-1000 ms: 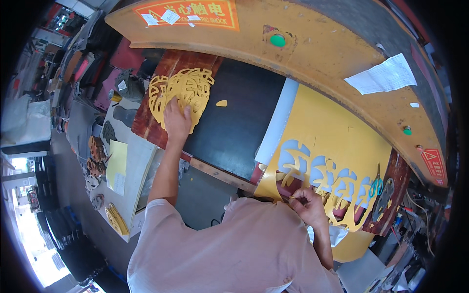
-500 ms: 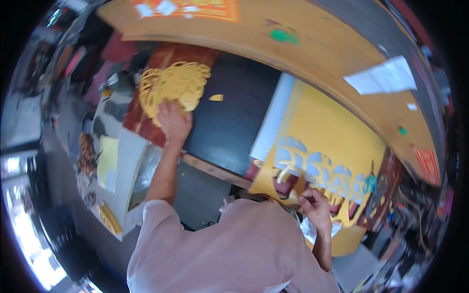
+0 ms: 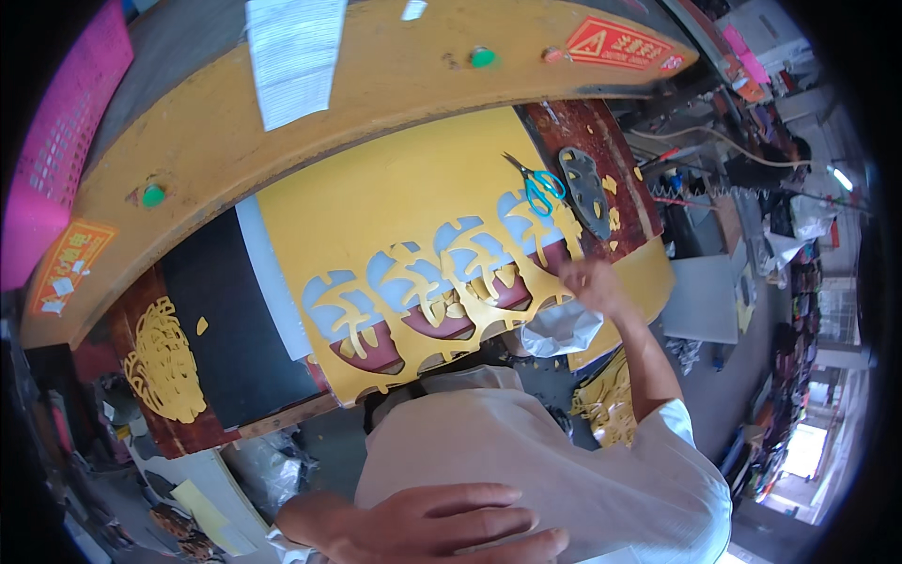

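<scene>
Gently ease the sheet (image 3: pixel 395 188) at the near edge of the bench (image 3: pixel 636 209), toward the right, with the right hand (image 3: pixel 590 280), too blurred to tell its grip; steady with the open left hand (image 3: pixel 451 524).

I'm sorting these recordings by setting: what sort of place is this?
Probably a cutting workshop: a partly cut yellow sheet lies by a broad machine beam with green buttons, and openwork yellow pieces are piled at the left.
</scene>
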The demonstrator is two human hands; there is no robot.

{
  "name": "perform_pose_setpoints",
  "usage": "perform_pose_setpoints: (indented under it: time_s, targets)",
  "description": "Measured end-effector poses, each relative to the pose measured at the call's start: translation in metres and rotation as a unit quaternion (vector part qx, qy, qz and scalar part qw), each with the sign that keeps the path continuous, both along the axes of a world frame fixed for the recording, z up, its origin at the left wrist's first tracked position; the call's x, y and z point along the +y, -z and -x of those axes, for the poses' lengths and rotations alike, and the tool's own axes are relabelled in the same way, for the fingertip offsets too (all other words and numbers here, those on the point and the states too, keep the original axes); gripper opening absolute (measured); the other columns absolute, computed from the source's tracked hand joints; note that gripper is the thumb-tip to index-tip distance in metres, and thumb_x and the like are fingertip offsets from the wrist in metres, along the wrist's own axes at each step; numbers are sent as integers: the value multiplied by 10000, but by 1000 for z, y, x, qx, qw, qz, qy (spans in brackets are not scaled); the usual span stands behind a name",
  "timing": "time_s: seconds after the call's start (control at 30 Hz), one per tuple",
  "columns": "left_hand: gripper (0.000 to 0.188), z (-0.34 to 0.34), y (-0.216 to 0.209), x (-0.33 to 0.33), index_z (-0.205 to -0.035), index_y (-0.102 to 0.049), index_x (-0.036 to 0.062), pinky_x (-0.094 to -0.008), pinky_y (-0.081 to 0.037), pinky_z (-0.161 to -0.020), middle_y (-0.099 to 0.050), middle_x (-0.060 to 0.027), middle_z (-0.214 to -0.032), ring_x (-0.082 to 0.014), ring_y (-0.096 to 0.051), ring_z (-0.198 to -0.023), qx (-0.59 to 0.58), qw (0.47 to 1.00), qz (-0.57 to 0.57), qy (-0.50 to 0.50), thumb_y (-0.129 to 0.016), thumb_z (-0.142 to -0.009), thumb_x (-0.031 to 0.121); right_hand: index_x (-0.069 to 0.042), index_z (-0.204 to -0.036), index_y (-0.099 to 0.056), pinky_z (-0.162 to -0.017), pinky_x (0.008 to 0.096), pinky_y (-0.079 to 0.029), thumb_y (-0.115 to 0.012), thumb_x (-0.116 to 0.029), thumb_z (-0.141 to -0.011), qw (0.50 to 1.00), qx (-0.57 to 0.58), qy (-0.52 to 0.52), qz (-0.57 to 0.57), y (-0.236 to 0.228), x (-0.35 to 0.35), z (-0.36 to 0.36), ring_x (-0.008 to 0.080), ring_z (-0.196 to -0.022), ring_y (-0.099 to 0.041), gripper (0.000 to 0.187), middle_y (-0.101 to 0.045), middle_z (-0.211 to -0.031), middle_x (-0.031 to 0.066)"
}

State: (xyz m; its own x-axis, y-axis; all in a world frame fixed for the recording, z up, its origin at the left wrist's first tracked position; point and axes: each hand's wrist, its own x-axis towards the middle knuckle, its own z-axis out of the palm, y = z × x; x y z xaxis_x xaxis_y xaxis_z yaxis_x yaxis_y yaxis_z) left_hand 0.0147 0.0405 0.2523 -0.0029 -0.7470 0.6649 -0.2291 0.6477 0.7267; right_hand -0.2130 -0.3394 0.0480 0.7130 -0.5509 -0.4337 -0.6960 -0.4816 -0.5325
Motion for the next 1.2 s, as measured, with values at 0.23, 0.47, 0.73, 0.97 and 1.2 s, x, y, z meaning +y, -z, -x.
perform_pose_setpoints:
  time_s: [0.23,0.47,0.73,0.97,1.2]
  targets:
    - [285,72,7,-59,-1159,-732,64,-434,-624,-771,-724,-103,-1214,-288,-747,-957,-87,990,-98,-54,-666,-883,81,-80,-1379,-664,-976,483,-566,-724,-204,-893,917,-193,-55,345,62,-80,-72,434,-1162,-675,504,-706,-1231,198]
    - [261,72,166,-44,-1223,-718,-2,-411,-562,-958,-724,-211,-1188,-410,-700,-1090,-55,838,-381,-387,-639,-974,-4,-110,-1317,-664,-901,523,-589,-724,-241,-874,958,22,-101,268,49,-83,-123,443,-1055,-722,466,-738,-1152,223]
    - [216,98,238,17,-1152,-736,-15,-447,-567,-921,-739,-212,-1106,-368,-717,-1025,23,729,-360,-582,-614,-974,-21,-92,-1248,-744,-876,502,-604,-764,-278,-796,815,-433,-297,247,-130,-83,-170,428,-991,-730,489,-751,-1066,220]
    - [223,92,227,-41,-1177,-726,-30,-474,-535,-990,-714,-230,-1145,-426,-673,-1102,-38,748,-365,-553,-620,-993,36,27,-923,-794,-856,554,-575,-751,-350,-906,840,-363,-136,380,-268,-141,-360,480,-956,-729,380,-728,-951,317]
    - [362,98,260,-7,-1329,-650,-28,-523,-475,-1067,-655,-274,-1298,-475,-605,-1206,-66,647,-369,-664,-624,-983,76,10,-1032,-660,-738,391,-508,-676,-300,-1012,900,-342,-227,146,-97,-124,-192,261,-756,-580,311,-590,-794,183]
